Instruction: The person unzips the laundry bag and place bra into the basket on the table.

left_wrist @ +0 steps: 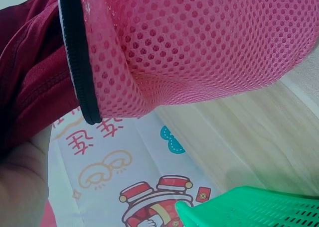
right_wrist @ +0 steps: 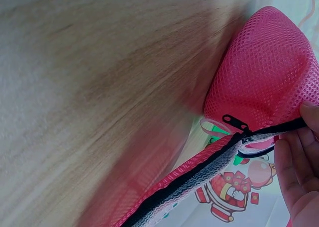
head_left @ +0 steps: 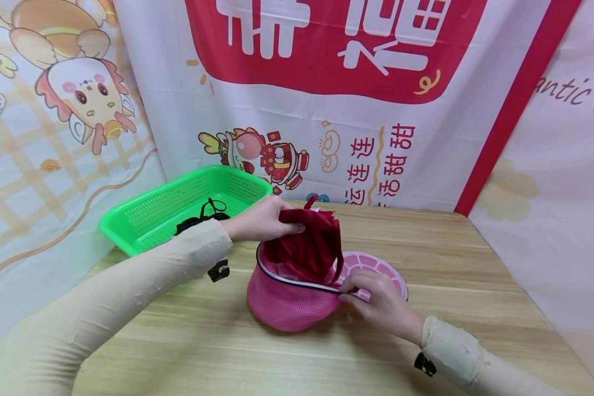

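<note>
A pink mesh laundry bag (head_left: pixel 292 308) stands unzipped on the table, its mouth facing up. My left hand (head_left: pixel 276 220) pinches a dark red garment (head_left: pixel 309 256) with thin straps, thumb over its edge. The garment's lower part is inside the bag's mouth, where the rim hides it. My right hand (head_left: pixel 383 302) pinches the black zipper edge (right_wrist: pixel 281 128) on the bag's right side. Behind that hand lies the bag's round lid (head_left: pixel 371 261), folded back. Near the right fingers, a black zipper pull (right_wrist: pixel 234 121) shows in the right wrist view.
At the back left is a green perforated basket (head_left: pixel 150 203) with a black strappy item (head_left: pixel 203 218) in it. Beneath everything is a wood-grain table (head_left: pixel 218 352). Printed cloths (head_left: pixel 411 137) hang behind the table and along both sides.
</note>
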Tool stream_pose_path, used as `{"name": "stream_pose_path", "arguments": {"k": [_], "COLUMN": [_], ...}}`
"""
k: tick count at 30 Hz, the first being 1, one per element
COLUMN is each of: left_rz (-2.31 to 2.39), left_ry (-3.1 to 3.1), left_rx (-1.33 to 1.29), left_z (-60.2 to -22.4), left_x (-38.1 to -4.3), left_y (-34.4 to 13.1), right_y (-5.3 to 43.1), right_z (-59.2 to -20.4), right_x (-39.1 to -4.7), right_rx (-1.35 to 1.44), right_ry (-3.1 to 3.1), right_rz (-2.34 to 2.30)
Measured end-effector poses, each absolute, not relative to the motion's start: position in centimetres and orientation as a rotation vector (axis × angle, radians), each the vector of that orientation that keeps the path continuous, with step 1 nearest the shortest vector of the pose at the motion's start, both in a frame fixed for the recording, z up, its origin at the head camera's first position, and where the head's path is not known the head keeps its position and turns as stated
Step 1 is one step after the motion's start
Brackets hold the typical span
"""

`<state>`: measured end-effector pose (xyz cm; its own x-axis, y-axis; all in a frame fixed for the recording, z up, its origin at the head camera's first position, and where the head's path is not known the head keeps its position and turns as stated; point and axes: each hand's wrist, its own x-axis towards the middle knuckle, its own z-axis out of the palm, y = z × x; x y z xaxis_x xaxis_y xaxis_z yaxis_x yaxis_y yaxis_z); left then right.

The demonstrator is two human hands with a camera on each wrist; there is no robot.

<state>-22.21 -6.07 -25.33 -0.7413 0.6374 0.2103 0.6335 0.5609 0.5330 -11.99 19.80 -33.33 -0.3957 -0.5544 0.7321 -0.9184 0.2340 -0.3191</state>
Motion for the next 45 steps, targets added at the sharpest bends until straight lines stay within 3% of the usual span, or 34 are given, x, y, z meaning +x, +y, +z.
{"name": "stream_pose_path", "arguments": {"k": [18,45], "left_rz": [1.006,1.159], "left_ry": [2.849,2.795], "left_rx": [1.102,0.814], "left_z": [-24.4,-22.8], "left_x": [-22.6,-23.4], "left_y": [-6.8,-9.4], "right_y": [19.6,19.6], "right_z": [-33.3,-33.3], "right_x": [-11.9,-11.9], "right_rx": [1.345,1.352], "right_ry": [-2.048,-2.044], "right_rz": [1.026,1.023]}}
